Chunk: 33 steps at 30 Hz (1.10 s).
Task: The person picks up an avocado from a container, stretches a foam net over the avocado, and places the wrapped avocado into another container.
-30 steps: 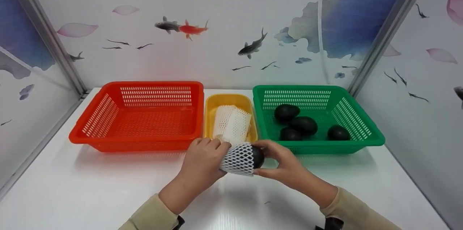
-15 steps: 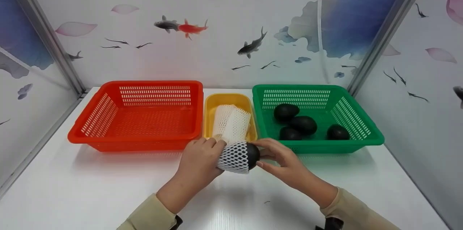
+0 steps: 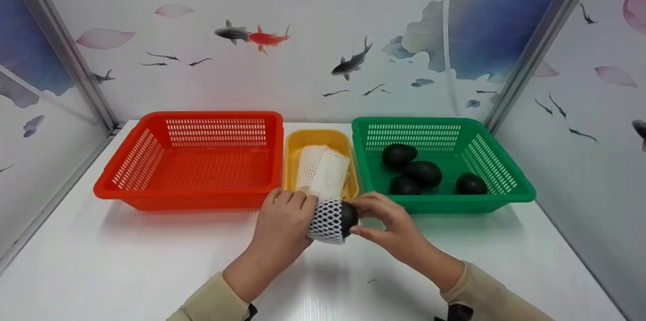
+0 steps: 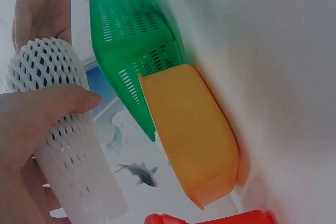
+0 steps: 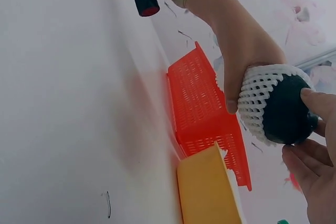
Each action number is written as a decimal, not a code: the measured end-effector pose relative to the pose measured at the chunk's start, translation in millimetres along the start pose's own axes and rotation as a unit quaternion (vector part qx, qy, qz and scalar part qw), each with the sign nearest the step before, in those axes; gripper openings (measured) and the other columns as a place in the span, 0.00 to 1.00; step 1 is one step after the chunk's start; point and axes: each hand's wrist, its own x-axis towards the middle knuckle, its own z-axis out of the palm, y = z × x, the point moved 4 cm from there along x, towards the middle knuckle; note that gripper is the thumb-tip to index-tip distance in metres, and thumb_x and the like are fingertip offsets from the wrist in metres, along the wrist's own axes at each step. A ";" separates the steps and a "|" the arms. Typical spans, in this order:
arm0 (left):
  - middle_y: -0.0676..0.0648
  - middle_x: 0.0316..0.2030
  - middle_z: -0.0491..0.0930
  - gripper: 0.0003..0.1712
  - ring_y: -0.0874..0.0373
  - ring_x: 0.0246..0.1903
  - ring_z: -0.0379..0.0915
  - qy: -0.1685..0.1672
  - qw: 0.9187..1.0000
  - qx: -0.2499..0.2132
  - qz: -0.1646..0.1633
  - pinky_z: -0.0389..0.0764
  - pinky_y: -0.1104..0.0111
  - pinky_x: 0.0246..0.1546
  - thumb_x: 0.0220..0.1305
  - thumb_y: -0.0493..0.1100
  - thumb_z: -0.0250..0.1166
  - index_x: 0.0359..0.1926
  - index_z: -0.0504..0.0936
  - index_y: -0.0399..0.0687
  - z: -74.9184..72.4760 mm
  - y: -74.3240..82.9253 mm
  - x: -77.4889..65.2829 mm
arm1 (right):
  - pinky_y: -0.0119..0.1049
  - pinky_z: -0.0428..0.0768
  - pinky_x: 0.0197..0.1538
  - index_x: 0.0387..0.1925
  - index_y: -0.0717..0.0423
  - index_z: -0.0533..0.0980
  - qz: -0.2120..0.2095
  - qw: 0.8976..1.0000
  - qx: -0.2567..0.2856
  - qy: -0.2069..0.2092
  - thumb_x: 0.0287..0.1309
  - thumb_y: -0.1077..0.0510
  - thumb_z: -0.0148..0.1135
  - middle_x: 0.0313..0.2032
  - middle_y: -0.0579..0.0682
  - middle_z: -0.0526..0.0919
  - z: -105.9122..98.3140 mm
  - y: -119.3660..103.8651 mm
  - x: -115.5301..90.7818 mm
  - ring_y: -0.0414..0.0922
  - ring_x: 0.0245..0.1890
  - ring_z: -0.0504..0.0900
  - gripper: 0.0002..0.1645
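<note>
A dark avocado [image 3: 349, 219] sits partly inside a white foam net sleeve [image 3: 325, 221], its rounded end bare on the right. My left hand [image 3: 285, 220] grips the sleeve from the left side. In the left wrist view, that thumb lies across the netting [image 4: 79, 145], and the sleeve's narrower tail extends beyond the hand. My right hand [image 3: 388, 222] holds the bare end between thumb and fingers, as the right wrist view shows on the dark fruit [image 5: 287, 111]. Both hands are above the white table, in front of the yellow tray [image 3: 290, 159].
More foam net sleeves [image 3: 330, 172] lie in the yellow tray. To its left stands a red basket [image 3: 189, 200] with nothing in it. On the right, a green basket [image 3: 469, 205] contains several dark avocados [image 3: 424, 174]. A patterned wall panel [image 3: 303, 78] closes off the back.
The avocado and sleeve have shifted slightly left. My right fingers came away from the sleeve's edge, stood a little off the fruit, and now touch its bare end.
</note>
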 end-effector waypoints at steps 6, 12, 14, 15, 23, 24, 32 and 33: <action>0.44 0.43 0.82 0.34 0.47 0.41 0.78 -0.014 1.000 -0.002 -0.020 0.76 0.49 0.52 0.41 0.54 0.80 0.48 0.79 0.43 -0.6 1.4 1.8 | 0.43 0.81 0.48 0.53 0.65 0.77 -0.004 0.999 0.046 0.007 0.50 0.73 0.69 0.48 0.58 0.77 4.1 0.1 1.9 0.48 0.48 0.80 0.26; 0.43 0.45 0.81 0.38 0.47 0.44 0.77 -0.024 0.999 -0.005 -0.030 0.74 0.48 0.53 0.38 0.54 0.81 0.50 0.78 0.43 -1.6 3.0 3.8 | 0.41 0.81 0.48 0.52 0.64 0.78 -0.002 0.998 0.065 0.014 0.50 0.71 0.70 0.48 0.58 0.77 6.3 -2.3 3.9 0.48 0.49 0.80 0.25; 0.43 0.44 0.81 0.39 0.47 0.45 0.76 -0.022 0.999 -0.002 -0.029 0.74 0.49 0.53 0.38 0.54 0.81 0.51 0.78 0.43 -2.0 3.8 4.6 | 0.42 0.81 0.48 0.52 0.65 0.77 -0.009 0.998 0.068 0.015 0.50 0.71 0.70 0.48 0.59 0.77 6.7 -2.0 4.4 0.47 0.49 0.80 0.25; 0.43 0.44 0.80 0.39 0.47 0.45 0.76 -0.021 0.999 -0.001 -0.027 0.74 0.49 0.53 0.37 0.54 0.81 0.50 0.78 0.43 -2.3 4.4 4.9 | 0.42 0.81 0.48 0.52 0.66 0.77 -0.013 0.997 0.070 0.016 0.49 0.72 0.70 0.48 0.60 0.77 6.9 -1.9 4.6 0.48 0.49 0.80 0.25; 0.43 0.46 0.80 0.41 0.47 0.46 0.75 -0.030 0.999 0.000 -0.019 0.74 0.48 0.54 0.38 0.55 0.81 0.52 0.77 0.43 -3.4 8.1 6.9 | 0.41 0.81 0.48 0.52 0.66 0.78 -0.002 0.998 0.062 0.014 0.50 0.71 0.71 0.48 0.59 0.77 6.3 -3.3 6.8 0.47 0.48 0.80 0.25; 0.43 0.46 0.80 0.41 0.47 0.46 0.75 -0.031 0.999 0.000 -0.020 0.73 0.48 0.55 0.38 0.55 0.81 0.53 0.77 0.43 -3.4 8.6 7.2 | 0.41 0.81 0.48 0.52 0.65 0.78 0.001 0.998 0.060 0.013 0.50 0.70 0.71 0.48 0.58 0.77 6.0 -3.9 7.0 0.47 0.48 0.80 0.24; 0.44 0.47 0.80 0.41 0.48 0.47 0.74 -0.039 0.999 0.008 -0.016 0.74 0.51 0.53 0.40 0.56 0.81 0.54 0.77 0.44 -1.8 13.3 9.7 | 0.40 0.81 0.49 0.52 0.61 0.79 0.026 0.999 0.043 0.007 0.52 0.69 0.70 0.49 0.55 0.77 4.7 -1.3 6.6 0.48 0.49 0.80 0.23; 0.44 0.47 0.80 0.41 0.48 0.47 0.74 -0.038 0.999 0.010 -0.015 0.75 0.51 0.53 0.40 0.56 0.80 0.54 0.77 0.44 -1.4 13.9 10.0 | 0.40 0.80 0.50 0.52 0.62 0.79 0.027 0.999 0.043 0.007 0.53 0.69 0.70 0.49 0.55 0.77 4.6 -1.0 6.9 0.48 0.49 0.80 0.23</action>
